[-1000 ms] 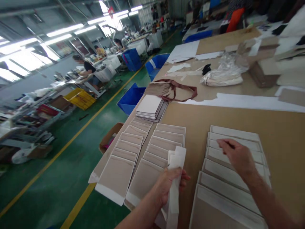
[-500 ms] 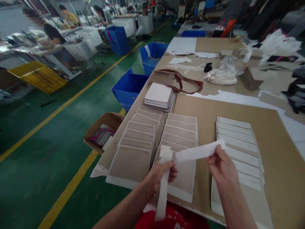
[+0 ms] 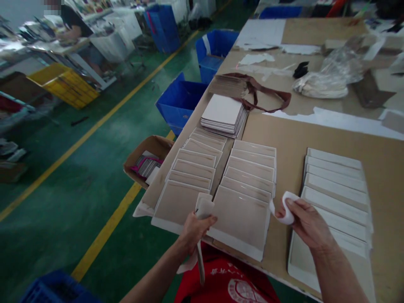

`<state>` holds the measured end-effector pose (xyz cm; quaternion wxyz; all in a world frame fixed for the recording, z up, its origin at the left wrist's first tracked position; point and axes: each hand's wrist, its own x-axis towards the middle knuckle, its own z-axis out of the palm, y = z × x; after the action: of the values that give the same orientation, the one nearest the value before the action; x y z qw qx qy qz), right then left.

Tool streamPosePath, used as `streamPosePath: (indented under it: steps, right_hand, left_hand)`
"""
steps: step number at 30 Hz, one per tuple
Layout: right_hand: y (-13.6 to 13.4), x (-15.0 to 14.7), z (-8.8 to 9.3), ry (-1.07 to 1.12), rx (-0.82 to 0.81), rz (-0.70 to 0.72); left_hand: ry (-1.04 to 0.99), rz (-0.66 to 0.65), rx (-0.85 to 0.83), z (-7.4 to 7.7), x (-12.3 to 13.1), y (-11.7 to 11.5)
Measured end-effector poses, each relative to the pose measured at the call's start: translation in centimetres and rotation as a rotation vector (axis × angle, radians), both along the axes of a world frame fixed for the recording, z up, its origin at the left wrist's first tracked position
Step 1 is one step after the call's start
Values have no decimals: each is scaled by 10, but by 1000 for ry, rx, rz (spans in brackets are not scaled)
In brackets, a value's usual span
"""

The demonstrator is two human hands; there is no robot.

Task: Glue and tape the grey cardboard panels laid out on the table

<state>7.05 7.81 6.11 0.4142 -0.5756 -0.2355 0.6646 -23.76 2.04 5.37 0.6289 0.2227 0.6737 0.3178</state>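
My left hand (image 3: 195, 230) is closed around a bundle of white strips (image 3: 204, 205), whose lower ends hang down in front of the red apron (image 3: 221, 273). In my right hand (image 3: 311, 223) a single white strip (image 3: 288, 210) is pinched and curls over the fingers. Below and between the hands lies a middle row of overlapping beige panels (image 3: 241, 219) with white edges. Another row of beige panels (image 3: 176, 206) runs along the table's left edge, beyond my left hand. Near my right forearm is a third row of panels (image 3: 334, 214) with pale upper strips.
Behind the rows sits a stack of pale boards (image 3: 221, 111) beside a brown strap (image 3: 274, 97). A clear plastic bag (image 3: 334, 75) lies farther back on the table. Blue bins (image 3: 183, 105) and a cardboard box (image 3: 151, 147) stand along the left edge. A person (image 3: 75, 25) works at a far table.
The strip stretched between both hands is now apart from the left-hand bundle and curls in my right hand. My hands have moved farther apart. The view has tilted down.
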Motion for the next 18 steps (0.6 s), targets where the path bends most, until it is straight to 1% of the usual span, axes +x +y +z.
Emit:
streamPosePath:
  steps: [1,3,5,6,8,11,12,14,16,18]
  right_hand:
    - [0,-5,-4,38,-5,35]
    - [1,-18,-11,92,-31,159]
    - [0,-32,-17,76,-60,323]
    - [0,-39,-19,48,-73,400]
    - [-1,-52,-21,-3,-82,546]
    - [-2,-67,-18,-44,-53,725]
    - [-1,-70,-17,-57,-36,760]
    - [-1,-73,-15,-70,-3,782]
    - [-1,-72,-15,-36,30,781]
    - [-2,-68,-17,11,47,787]
  left_hand:
    - [73,-34,17,-3,4,-3]
    - [143,-109,82,-8,13,-7]
    - [143,-164,170,-11,23,-7]
    - [128,-171,202,-11,26,-7]
    - [68,-116,213,-9,32,-5]
    - [-94,39,105,0,41,0]
    - [-128,66,63,4,44,2]
    - [-117,71,11,10,51,6]
    - [-39,58,10,15,58,9]
    - [56,69,38,17,62,11]
